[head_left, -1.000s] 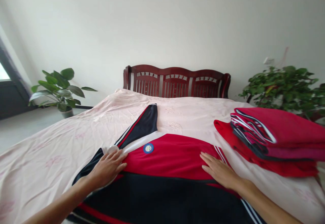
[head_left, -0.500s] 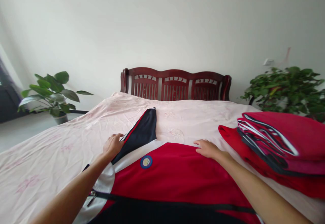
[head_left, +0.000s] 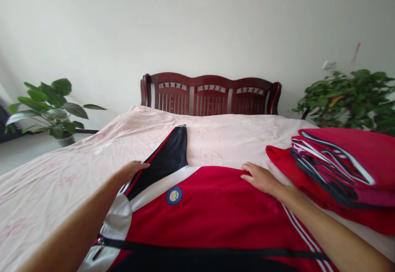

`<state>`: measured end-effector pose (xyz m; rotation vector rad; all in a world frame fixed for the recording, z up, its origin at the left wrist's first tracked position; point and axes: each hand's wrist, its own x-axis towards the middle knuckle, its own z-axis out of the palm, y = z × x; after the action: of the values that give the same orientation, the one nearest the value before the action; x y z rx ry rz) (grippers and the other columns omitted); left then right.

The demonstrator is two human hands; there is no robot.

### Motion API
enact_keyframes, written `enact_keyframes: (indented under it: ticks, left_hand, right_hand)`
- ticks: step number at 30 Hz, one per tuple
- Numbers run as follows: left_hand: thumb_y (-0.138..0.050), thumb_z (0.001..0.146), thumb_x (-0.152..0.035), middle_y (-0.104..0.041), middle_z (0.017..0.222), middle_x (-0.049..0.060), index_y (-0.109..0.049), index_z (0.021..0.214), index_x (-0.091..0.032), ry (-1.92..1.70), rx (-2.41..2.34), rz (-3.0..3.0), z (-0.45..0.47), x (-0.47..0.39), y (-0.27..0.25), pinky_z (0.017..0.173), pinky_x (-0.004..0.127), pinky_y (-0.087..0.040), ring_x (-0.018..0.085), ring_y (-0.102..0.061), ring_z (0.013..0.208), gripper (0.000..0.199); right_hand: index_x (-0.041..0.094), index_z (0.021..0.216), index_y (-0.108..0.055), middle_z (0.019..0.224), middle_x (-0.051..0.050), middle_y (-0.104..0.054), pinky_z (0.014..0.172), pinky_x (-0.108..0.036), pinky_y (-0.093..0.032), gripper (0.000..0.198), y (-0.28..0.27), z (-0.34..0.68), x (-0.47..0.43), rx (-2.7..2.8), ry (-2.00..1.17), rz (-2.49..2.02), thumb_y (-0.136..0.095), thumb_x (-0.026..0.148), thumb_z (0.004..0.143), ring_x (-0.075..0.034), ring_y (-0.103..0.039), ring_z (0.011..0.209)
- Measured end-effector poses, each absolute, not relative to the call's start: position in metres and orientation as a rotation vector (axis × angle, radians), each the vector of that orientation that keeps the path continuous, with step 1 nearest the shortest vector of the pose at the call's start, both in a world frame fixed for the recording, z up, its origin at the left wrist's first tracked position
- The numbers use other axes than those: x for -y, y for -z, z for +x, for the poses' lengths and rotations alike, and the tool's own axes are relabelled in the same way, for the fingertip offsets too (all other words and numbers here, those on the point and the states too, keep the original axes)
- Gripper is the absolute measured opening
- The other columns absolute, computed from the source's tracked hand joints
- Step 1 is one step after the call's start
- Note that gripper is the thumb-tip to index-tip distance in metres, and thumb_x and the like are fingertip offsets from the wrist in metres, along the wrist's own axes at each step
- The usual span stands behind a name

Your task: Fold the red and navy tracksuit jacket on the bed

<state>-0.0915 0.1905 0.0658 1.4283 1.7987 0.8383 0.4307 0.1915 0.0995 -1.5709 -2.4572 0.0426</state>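
A red, navy and white zip-up jacket (head_left: 210, 210) lies sideways across the bed, its round blue badge facing up. One navy sleeve (head_left: 169, 156) with red and white piping stretches toward the headboard. My left hand (head_left: 131, 171) is at the outer edge of that sleeve, fingers together and closed on the cloth. At the jacket's far red edge, my right hand (head_left: 259, 177) has the fabric between thumb and fingers. A dark zipper with a metal pull (head_left: 101, 242) runs across the near part. The jacket's nearest portion is cut off by the frame.
Folded red, pink and dark clothes (head_left: 339, 161) are stacked on the right of the bed. Pale pink floral bedding (head_left: 77, 194) covers it. Beyond stands a dark wooden headboard (head_left: 212, 95), with a potted plant (head_left: 55, 107) left and a leafy plant (head_left: 354, 95) right.
My left hand has shifted left and slightly down along the sleeve edge. My right hand has moved slightly right, and white stripes now show beside my right forearm. The view has shifted a little.
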Motion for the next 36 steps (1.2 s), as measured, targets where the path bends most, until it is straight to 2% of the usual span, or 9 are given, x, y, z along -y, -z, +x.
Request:
enact_keyframes:
  ticks: [3, 6, 11, 15, 18, 25, 28, 33, 36]
  left_hand:
    - [-0.060, 0.083, -0.054, -0.077, 0.084, 0.010, -0.068, 0.091, -0.017, -0.839, -1.604, 1.250, -0.094, -0.179, -0.075, 0.078, 0.036, -0.059, 0.026, -0.073, 0.086, 0.038]
    - [-0.057, 0.087, -0.049, -0.077, 0.085, 0.012, -0.068, 0.094, -0.013, -0.865, -1.425, 1.119, -0.097, -0.163, -0.082, 0.087, 0.039, -0.058, 0.026, -0.073, 0.091, 0.039]
    - [-0.065, 0.082, -0.046, -0.077, 0.083, 0.007, -0.066, 0.103, -0.006, -0.795, -1.292, 1.070, -0.103, -0.125, -0.089, 0.091, 0.042, -0.056, 0.027, -0.073, 0.092, 0.045]
    - [-0.080, 0.067, -0.049, -0.078, 0.085, 0.005, -0.069, 0.100, -0.011, -0.626, -1.226, 1.029, -0.104, -0.102, -0.097, 0.088, 0.041, -0.056, 0.030, -0.071, 0.096, 0.051]
    - [-0.082, 0.064, -0.050, -0.077, 0.080, 0.002, -0.071, 0.095, -0.012, -0.508, -1.262, 1.048, -0.100, -0.095, -0.104, 0.081, 0.033, -0.057, 0.027, -0.072, 0.090, 0.051]
    - [-0.082, 0.060, -0.047, -0.076, 0.069, 0.001, -0.073, 0.081, -0.014, -0.364, -1.501, 1.199, -0.098, -0.090, -0.110, 0.050, 0.021, -0.045, 0.017, -0.066, 0.061, 0.041]
    - [-0.081, 0.059, -0.046, -0.078, 0.075, 0.003, -0.075, 0.084, -0.014, -0.347, -1.457, 1.217, -0.101, -0.085, -0.108, 0.052, 0.022, -0.045, 0.018, -0.065, 0.062, 0.042]
    - [-0.071, 0.059, -0.051, -0.072, 0.064, 0.002, -0.078, 0.083, -0.014, -0.509, -1.414, 1.271, -0.103, -0.069, -0.094, 0.053, 0.026, -0.047, 0.021, -0.064, 0.059, 0.045]
    - [-0.071, 0.058, -0.058, -0.069, 0.059, 0.002, -0.076, 0.078, -0.014, -0.483, -1.424, 1.330, -0.103, -0.065, -0.095, 0.056, 0.029, -0.051, 0.022, -0.065, 0.059, 0.049]
  right_hand:
    - [0.021, 0.096, -0.063, 0.098, -0.007, -0.068, 0.085, -0.033, -0.047, 0.015, -0.110, 0.436, -0.161, 2.456, 0.091, -1.433, -0.049, 0.027, 0.091, -0.021, -0.063, 0.093]
    - [0.022, 0.095, -0.063, 0.094, -0.006, -0.067, 0.085, -0.035, -0.046, 0.014, -0.112, 0.441, -0.124, 2.481, 0.198, -1.278, -0.049, 0.020, 0.091, -0.022, -0.062, 0.092]
    - [0.024, 0.088, -0.063, 0.091, -0.003, -0.067, 0.085, -0.035, -0.046, 0.017, -0.101, 0.450, -0.069, 2.578, 0.116, -1.237, -0.052, 0.012, 0.086, -0.021, -0.061, 0.090]
    - [0.025, 0.086, -0.063, 0.099, -0.003, -0.067, 0.093, -0.040, -0.045, 0.005, -0.098, 0.457, -0.052, 2.562, -0.009, -1.351, -0.059, 0.022, 0.088, -0.022, -0.061, 0.098]
    - [0.025, 0.088, -0.064, 0.108, -0.005, -0.067, 0.099, -0.042, -0.043, 0.007, -0.096, 0.465, -0.052, 2.494, -0.025, -1.370, -0.058, 0.027, 0.090, -0.024, -0.059, 0.108]
    - [0.024, 0.086, -0.067, 0.091, -0.003, -0.071, 0.090, -0.039, -0.048, 0.024, -0.082, 0.476, -0.056, 2.433, -0.219, -1.489, -0.048, 0.034, 0.096, -0.022, -0.064, 0.091]
    - [0.024, 0.085, -0.068, 0.090, -0.003, -0.071, 0.090, -0.039, -0.048, 0.027, -0.092, 0.466, -0.056, 2.403, -0.177, -1.541, -0.047, 0.036, 0.096, -0.022, -0.064, 0.091]
    - [0.027, 0.120, -0.065, 0.119, -0.006, -0.068, 0.104, -0.041, -0.042, 0.032, -0.097, 0.423, -0.047, 2.430, -0.144, -1.436, -0.056, 0.040, 0.093, -0.024, -0.059, 0.115]
    - [0.027, 0.116, -0.067, 0.117, -0.006, -0.069, 0.104, -0.040, -0.041, 0.028, -0.088, 0.402, -0.043, 2.545, -0.301, -1.413, -0.053, 0.035, 0.093, -0.025, -0.060, 0.117]
